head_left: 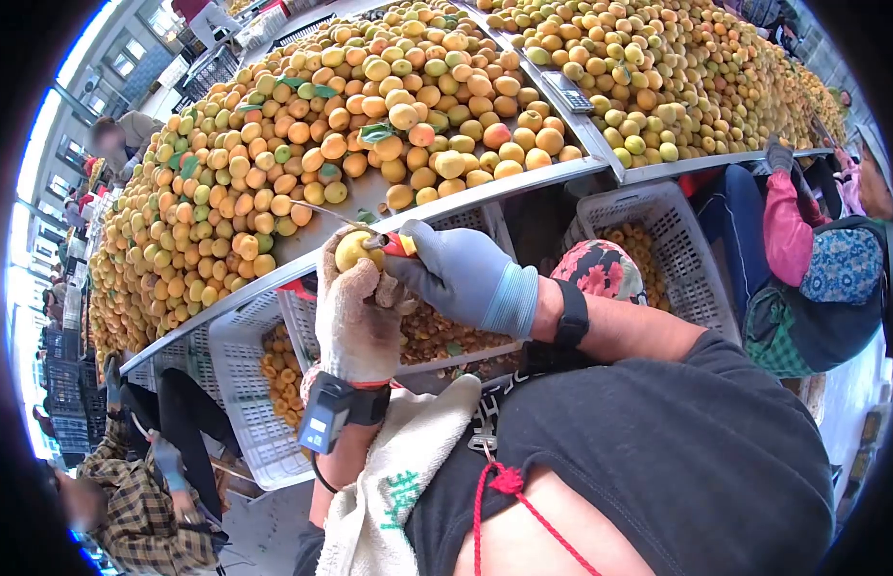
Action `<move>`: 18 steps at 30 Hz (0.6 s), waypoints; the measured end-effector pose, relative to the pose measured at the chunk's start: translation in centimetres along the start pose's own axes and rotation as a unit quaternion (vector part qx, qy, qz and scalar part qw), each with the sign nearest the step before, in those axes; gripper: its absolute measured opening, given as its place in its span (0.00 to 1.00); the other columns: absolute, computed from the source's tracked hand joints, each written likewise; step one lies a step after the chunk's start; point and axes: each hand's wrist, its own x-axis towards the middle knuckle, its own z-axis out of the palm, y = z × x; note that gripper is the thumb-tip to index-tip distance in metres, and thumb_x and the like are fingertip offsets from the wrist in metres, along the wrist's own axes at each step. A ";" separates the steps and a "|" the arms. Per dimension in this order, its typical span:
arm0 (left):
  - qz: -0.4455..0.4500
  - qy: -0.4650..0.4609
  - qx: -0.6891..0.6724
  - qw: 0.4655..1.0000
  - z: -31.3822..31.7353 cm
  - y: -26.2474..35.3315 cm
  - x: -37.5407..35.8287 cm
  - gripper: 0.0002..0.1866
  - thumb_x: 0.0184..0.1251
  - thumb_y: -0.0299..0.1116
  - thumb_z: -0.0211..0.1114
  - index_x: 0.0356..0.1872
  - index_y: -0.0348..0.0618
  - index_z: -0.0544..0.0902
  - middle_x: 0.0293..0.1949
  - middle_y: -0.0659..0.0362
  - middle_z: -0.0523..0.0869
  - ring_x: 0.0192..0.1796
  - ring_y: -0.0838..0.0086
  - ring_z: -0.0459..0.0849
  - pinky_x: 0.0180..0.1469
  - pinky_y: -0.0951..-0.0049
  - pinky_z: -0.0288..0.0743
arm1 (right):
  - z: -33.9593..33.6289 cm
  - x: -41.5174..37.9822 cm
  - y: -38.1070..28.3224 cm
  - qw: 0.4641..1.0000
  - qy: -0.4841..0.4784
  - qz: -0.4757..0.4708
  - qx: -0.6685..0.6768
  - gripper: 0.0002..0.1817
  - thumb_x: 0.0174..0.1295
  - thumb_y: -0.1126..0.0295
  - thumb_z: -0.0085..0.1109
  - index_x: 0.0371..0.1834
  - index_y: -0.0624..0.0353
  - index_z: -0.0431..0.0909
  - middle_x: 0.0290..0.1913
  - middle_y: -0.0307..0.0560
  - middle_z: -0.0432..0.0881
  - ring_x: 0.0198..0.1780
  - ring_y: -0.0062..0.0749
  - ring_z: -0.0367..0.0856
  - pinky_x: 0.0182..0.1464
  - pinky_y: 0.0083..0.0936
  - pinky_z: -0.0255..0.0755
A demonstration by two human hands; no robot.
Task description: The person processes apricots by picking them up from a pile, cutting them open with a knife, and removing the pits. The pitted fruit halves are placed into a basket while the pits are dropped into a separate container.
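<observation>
My left hand point(354, 322), in a soiled white knit glove, is closed around a yellow apricot point(357, 252) just in front of the table's metal edge. My right hand point(461, 274), in a blue-grey coated glove, grips a hand tool point(401, 245) with a red and yellow handle. Its metal end meets the apricot's upper right side; how deep it goes cannot be made out. A thin metal strip stretches left from there over the table. Beyond both hands lies a big heap of apricots point(302, 125), with some green leaves among them.
Below the table edge stand a white crate point(259, 451) with cut fruit on the left and another crate point(701, 254) on the right. Between them, a container point(446, 360) holds brownish pieces. Co-workers sit either side: a checked shirt point(130, 499) and a pink sleeve point(790, 226).
</observation>
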 end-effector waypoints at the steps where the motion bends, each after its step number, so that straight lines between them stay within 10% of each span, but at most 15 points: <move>1: 0.010 0.001 0.002 1.000 0.0 0.1 0.2 0.26 0.59 0.32 0.64 0.60 0.52 0.72 0.42 0.64 0.78 0.32 0.79 0.72 0.34 0.74 0.70 | 0.0 0.0 -0.2 1.000 0.000 0.004 0.003 0.15 0.71 0.59 0.55 0.49 0.60 0.71 0.29 0.59 0.82 0.33 0.58 0.83 0.32 0.45 0.75; 9: 0.159 0.090 0.185 0.966 1.3 0.5 0.7 0.28 0.52 0.28 0.58 0.60 0.44 0.71 0.45 0.60 0.79 0.32 0.78 0.76 0.33 0.73 0.77 | 1.5 0.8 0.2 0.995 0.009 0.020 0.102 0.19 0.75 0.54 0.47 0.45 0.63 0.71 0.27 0.60 0.81 0.29 0.58 0.82 0.30 0.46 0.74; 12: 0.143 0.029 0.135 0.980 1.3 1.5 0.4 0.26 0.55 0.19 0.58 0.58 0.45 0.72 0.43 0.59 0.78 0.30 0.76 0.76 0.33 0.75 0.76 | 1.2 1.2 0.8 0.967 0.048 -0.041 0.248 0.23 0.76 0.50 0.46 0.37 0.62 0.74 0.22 0.50 0.78 0.19 0.42 0.78 0.23 0.36 0.69; 14: 0.050 -0.088 0.003 0.995 -1.5 1.9 1.1 0.29 0.52 0.28 0.68 0.58 0.42 0.72 0.44 0.57 0.79 0.33 0.73 0.79 0.37 0.72 0.77 | -1.3 1.3 0.5 0.665 -0.295 0.250 0.639 0.21 0.75 0.50 0.49 0.30 0.55 0.71 0.17 0.31 0.67 0.15 0.19 0.63 0.17 0.21 0.56; 15: 0.063 -0.060 -0.033 0.996 -1.1 1.5 1.4 0.29 0.53 0.29 0.68 0.59 0.41 0.72 0.45 0.57 0.79 0.36 0.72 0.80 0.40 0.71 0.77 | -1.1 0.7 -0.1 0.652 -0.289 0.254 0.654 0.22 0.75 0.48 0.48 0.29 0.51 0.70 0.16 0.29 0.64 0.13 0.13 0.58 0.16 0.16 0.49; 16: 0.078 -0.031 -0.069 0.994 -0.8 1.2 1.7 0.29 0.54 0.29 0.69 0.59 0.39 0.72 0.46 0.57 0.80 0.40 0.71 0.80 0.42 0.71 0.77 | -0.9 0.5 -0.4 0.651 -0.290 0.254 0.653 0.22 0.75 0.48 0.48 0.29 0.51 0.70 0.16 0.29 0.64 0.13 0.13 0.58 0.16 0.16 0.49; 18: 0.088 -0.070 -0.101 0.988 -2.3 1.4 2.1 0.28 0.57 0.28 0.69 0.60 0.36 0.73 0.48 0.56 0.81 0.48 0.68 0.81 0.50 0.68 0.77 | -0.5 0.5 -0.6 0.850 -0.166 0.189 0.462 0.21 0.74 0.49 0.51 0.30 0.53 0.72 0.18 0.30 0.67 0.16 0.12 0.61 0.18 0.15 0.53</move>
